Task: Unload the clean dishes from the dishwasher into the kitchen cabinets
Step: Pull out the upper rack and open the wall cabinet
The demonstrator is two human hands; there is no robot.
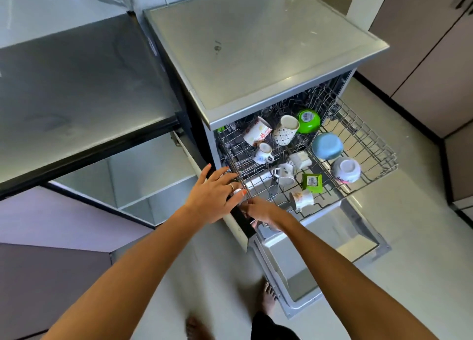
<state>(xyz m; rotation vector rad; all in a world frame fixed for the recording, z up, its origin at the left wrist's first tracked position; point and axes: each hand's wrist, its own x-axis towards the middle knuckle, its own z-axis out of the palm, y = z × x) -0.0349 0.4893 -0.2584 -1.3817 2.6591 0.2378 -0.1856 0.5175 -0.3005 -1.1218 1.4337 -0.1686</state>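
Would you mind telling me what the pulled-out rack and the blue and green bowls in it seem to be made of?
The rack looks like grey coated metal wire, an open grid of thin rods. The blue bowl seems matte plastic or melamine, evenly coloured with soft highlights. The green bowl looks like glossy plastic, brightly reflective, with a label on its base.

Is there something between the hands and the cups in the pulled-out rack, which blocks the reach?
Nothing visible does. Both the left hand and the right hand are at the near corner of the rack, and the cups, like the nearest cup, lie uncovered from above.
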